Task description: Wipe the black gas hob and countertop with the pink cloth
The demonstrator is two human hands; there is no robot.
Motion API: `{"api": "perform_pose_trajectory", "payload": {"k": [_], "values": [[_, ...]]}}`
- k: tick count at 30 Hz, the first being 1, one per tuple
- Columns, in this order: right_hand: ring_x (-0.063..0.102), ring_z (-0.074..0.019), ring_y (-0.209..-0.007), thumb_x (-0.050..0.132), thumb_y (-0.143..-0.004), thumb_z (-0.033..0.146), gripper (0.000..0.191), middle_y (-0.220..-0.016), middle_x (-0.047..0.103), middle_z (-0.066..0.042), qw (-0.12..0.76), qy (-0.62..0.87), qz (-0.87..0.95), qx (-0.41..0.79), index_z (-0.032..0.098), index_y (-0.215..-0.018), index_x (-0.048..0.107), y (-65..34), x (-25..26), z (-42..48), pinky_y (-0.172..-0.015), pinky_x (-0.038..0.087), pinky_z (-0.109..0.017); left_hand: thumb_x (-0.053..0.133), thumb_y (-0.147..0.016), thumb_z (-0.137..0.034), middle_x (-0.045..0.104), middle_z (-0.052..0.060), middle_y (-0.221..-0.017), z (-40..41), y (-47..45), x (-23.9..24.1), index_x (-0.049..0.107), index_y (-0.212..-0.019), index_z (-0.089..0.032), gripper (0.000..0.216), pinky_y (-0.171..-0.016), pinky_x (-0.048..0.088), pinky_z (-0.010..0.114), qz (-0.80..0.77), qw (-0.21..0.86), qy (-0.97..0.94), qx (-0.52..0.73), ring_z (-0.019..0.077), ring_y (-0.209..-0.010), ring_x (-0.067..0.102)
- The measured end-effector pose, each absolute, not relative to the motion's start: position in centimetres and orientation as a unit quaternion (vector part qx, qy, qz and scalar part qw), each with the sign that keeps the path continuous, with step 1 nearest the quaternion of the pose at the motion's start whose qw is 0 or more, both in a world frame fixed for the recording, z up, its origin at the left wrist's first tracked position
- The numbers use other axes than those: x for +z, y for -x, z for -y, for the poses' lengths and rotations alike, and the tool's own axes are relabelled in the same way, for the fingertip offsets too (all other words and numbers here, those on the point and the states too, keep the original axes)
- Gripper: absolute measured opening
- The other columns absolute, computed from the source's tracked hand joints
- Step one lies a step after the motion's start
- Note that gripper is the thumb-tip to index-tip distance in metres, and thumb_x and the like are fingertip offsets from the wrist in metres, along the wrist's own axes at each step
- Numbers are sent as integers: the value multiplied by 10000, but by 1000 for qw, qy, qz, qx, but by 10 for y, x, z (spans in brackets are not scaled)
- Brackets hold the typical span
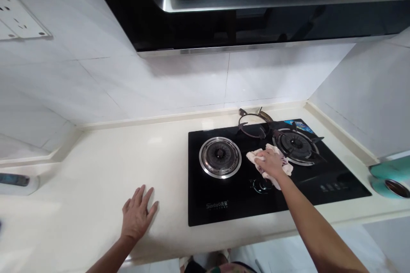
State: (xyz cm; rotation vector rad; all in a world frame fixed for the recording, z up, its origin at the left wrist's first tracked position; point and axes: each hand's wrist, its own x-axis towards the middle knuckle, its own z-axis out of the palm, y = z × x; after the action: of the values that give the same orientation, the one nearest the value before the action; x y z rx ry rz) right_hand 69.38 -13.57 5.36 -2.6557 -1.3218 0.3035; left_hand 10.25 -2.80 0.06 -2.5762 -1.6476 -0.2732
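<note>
Cloth: pale and crumpled, on the black glass of the hob, between the two burners and close to the control dial
Right hand: on top of the cloth, fingers bent and fairly narrow, holding its folds; what the hidden fingertips grip underneath, I cannot tell
Left hand: palm down on the counter, left of the hob, fingers moderately spread, holding nothing
Left burner: bare, no pan support over it, apart from the cloth
Right burner: under its pronged support, near the cloth
Loose support: across the hob's rear edge, partly over the counter
Snag risk: a loose fold could catch a prong if the hand strays right, perhaps tugging that support askew
Scratch risk: a push towards the back could slide the loose support across the glass
Dial risk: dragging the front fold could nudge the control
Heat risk: bare fingers could burn if the metal is hot, which I cannot tell
</note>
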Motion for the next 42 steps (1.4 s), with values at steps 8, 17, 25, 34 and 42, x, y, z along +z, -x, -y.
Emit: {"api": "perform_pose_trajectory", "payload": {"k": [8,17,25,34,42], "values": [[508,-283,-1215,665,-848,385,169,-1212,619,-51,92,812,556,151,264,-936,743,-629,66,122,-1010,368,-427,411,-1005,-466,467,152,-1617,29,-106,5,598,-1452,-229,539,-1192,282,546,543,30,836,-79,321,-1516,378],[516,-321,-1186,725,-835,374,243,-1246,644,-80,124,698,685,170,252,-1044,756,-497,69,158,-1004,381,-479,376,-1019,-485,465,162,-1614,30,-106,6,593,-1455,-209,560,-1194,283,547,540,29,838,-80,323,-1521,368],[379,-414,-1412,793,-783,498,632,-1586,421,-135,177,773,597,119,287,-1360,645,-498,49,183,-1130,305,-587,347,-1016,-500,470,162,-1610,26,-104,2,604,-1444,-210,577,-1182,300,547,538,35,838,-83,325,-1514,378],[340,-333,-1509,643,-894,472,519,-1548,535,-65,160,807,560,102,314,-1387,618,-530,45,227,-1155,344,-510,329,-1030,-493,470,161,-1607,26,-102,1,589,-1453,-210,572,-1187,292,536,533,43,840,-90,317,-1516,375],[509,-340,-1360,519,-935,497,411,-1412,634,-102,141,857,496,11,300,-1254,687,-613,9,335,-1060,450,-506,325,-1022,-504,470,153,-1611,26,-104,3,590,-1452,-210,585,-1189,285,530,538,40,838,-85,314,-1513,376]]}}
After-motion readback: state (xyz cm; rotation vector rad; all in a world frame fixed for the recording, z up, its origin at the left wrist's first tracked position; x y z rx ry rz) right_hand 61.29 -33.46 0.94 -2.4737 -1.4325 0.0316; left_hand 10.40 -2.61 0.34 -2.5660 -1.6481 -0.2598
